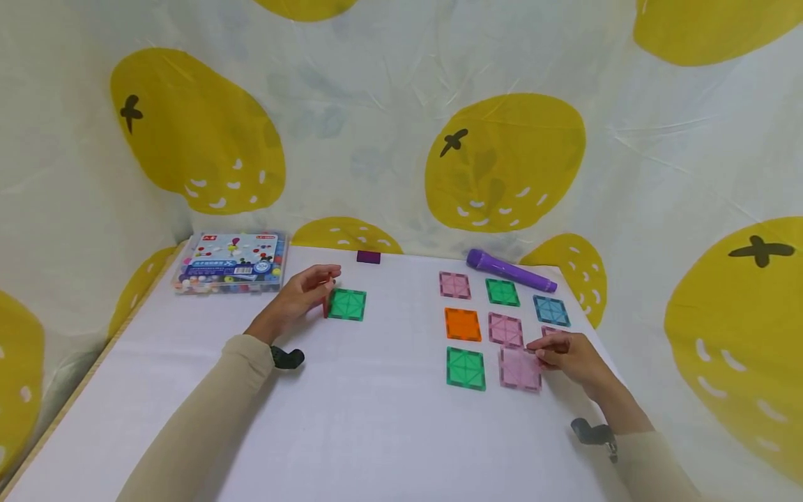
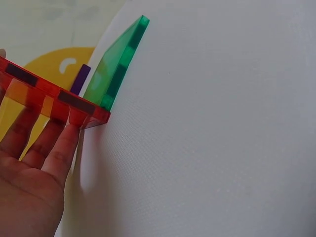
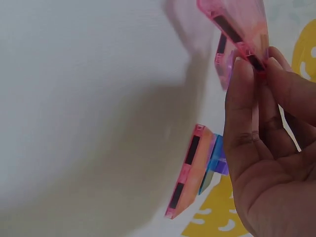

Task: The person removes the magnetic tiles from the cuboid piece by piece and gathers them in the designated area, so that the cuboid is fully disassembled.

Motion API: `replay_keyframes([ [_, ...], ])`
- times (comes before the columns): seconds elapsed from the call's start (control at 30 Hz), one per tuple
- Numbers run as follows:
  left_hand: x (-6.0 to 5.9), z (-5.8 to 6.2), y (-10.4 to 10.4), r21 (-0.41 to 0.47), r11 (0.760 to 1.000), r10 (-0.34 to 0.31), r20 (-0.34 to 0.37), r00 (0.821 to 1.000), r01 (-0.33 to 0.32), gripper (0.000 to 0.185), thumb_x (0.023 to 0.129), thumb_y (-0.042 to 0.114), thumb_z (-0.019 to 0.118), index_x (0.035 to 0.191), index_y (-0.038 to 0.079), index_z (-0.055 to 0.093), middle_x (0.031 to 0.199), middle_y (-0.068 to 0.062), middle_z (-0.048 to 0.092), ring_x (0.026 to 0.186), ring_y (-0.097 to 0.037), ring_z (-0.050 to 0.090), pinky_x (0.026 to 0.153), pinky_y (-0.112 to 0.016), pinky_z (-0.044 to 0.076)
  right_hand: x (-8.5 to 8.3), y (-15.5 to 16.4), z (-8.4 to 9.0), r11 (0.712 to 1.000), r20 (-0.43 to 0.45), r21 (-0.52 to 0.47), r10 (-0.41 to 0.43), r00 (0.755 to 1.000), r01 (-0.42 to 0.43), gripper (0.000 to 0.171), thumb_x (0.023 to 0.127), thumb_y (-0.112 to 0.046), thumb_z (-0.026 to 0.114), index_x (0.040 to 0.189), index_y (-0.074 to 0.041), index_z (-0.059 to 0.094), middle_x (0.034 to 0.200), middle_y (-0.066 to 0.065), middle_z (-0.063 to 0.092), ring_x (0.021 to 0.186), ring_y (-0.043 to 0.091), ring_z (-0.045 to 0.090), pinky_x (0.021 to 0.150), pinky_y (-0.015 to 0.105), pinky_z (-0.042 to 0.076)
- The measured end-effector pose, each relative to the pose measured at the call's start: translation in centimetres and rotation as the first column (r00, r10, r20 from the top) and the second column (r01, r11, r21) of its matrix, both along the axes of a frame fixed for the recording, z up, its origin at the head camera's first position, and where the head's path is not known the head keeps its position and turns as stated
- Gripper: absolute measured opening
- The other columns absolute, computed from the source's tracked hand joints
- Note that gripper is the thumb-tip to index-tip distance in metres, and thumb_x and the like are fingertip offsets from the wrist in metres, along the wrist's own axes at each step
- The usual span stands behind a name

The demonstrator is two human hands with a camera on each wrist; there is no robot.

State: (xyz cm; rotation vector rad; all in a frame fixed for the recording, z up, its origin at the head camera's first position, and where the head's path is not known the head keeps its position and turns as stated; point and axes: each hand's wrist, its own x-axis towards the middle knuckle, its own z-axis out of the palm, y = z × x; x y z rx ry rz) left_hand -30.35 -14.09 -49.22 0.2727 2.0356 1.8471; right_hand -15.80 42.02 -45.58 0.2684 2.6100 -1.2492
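My left hand (image 1: 301, 293) holds a red translucent magnetic tile (image 2: 59, 96) on edge, its fingers against one face. The red tile stands right at the side of a green magnetic tile (image 1: 348, 305), which lies on the white table. My right hand (image 1: 574, 359) pinches a pink magnetic tile (image 1: 520, 368) by its corner between thumb and fingertips. In the right wrist view this pink tile (image 3: 242, 24) tilts upward from the fingers. Another pink tile (image 3: 185, 173) lies below, partly covered by the hand in the head view.
Rows of loose tiles lie on the right: a green tile (image 1: 465, 368), an orange tile (image 1: 462, 325), a blue tile (image 1: 551, 311) and several others. Behind them is a purple microphone-shaped thing (image 1: 511, 270). A box of beads (image 1: 232, 263) sits back left, a small dark purple block (image 1: 368, 257) at the back edge.
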Motion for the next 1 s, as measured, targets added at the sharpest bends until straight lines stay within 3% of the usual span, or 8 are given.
replay_keyframes([
  [0.2, 0.3, 0.1, 0.0, 0.006, 1.0, 0.006, 0.006, 1.0, -0.007, 0.065, 0.101, 0.046, 0.071, 0.158, 0.025, 0.048, 0.167, -0.006, 0.043, 0.154, -0.03, 0.037, 0.13, -0.058, 0.031, 0.4, -0.5, 0.3, 0.993, -0.032, 0.115, 0.045, 0.998, -0.041, 0.021, 0.104, -0.009, 0.067, 0.122, -0.005, 0.078, 0.122, 0.017, 0.074, 0.096, 0.022, 0.073, 0.08, 0.02, 0.062],
  [0.47, 0.6, 0.0, 0.0, 0.01, 1.0, 0.006, 0.0, 1.0, -0.006, 0.063, 0.103, 0.044, 0.069, 0.158, 0.024, 0.048, 0.165, -0.005, 0.045, 0.154, -0.03, 0.036, 0.13, -0.059, 0.031, 0.2, -2.6, 1.6, 0.958, -0.127, 0.273, 0.131, 0.983, -0.092, 0.019, 0.103, -0.01, 0.068, 0.118, -0.008, 0.08, 0.114, 0.014, 0.077, 0.093, 0.024, 0.075, 0.072, 0.018, 0.059],
  [0.63, 0.8, -0.1, -0.1, 0.017, 1.0, 0.014, 0.005, 1.0, -0.014, 0.057, 0.104, 0.043, 0.068, 0.156, 0.028, 0.051, 0.166, -0.005, 0.044, 0.155, -0.03, 0.036, 0.13, -0.059, 0.031, -0.8, -5.9, 1.9, 0.968, -0.2, 0.235, 0.141, 0.97, -0.092, 0.023, 0.102, -0.017, 0.072, 0.123, -0.009, 0.078, 0.115, 0.01, 0.078, 0.097, 0.023, 0.071, 0.075, 0.017, 0.06],
  [0.8, 1.0, 0.1, -0.6, 0.014, 1.0, 0.012, -0.003, 1.0, -0.012, 0.047, 0.106, 0.039, 0.066, 0.152, 0.037, 0.054, 0.167, -0.005, 0.042, 0.154, -0.029, 0.037, 0.128, -0.058, 0.035, -2.4, -9.8, 1.8, 0.971, -0.254, 0.149, 0.22, 0.942, -0.187, 0.026, 0.1, -0.019, 0.076, 0.125, -0.009, 0.077, 0.117, 0.008, 0.079, 0.101, 0.023, 0.072, 0.08, 0.021, 0.063],
  [1.0, 1.4, 0.9, -1.8, -0.064, 0.998, -0.001, -0.069, 0.998, -0.004, 0.049, 0.109, 0.032, 0.061, 0.157, 0.034, 0.049, 0.167, -0.006, 0.042, 0.152, -0.032, 0.042, 0.122, -0.054, 0.046, -4.9, -14.9, 1.8, 0.951, -0.302, 0.101, 0.309, 0.902, -0.292, 0.027, 0.097, -0.018, 0.079, 0.123, -0.013, 0.078, 0.114, 0.006, 0.08, 0.101, 0.023, 0.075, 0.082, 0.022, 0.062],
])
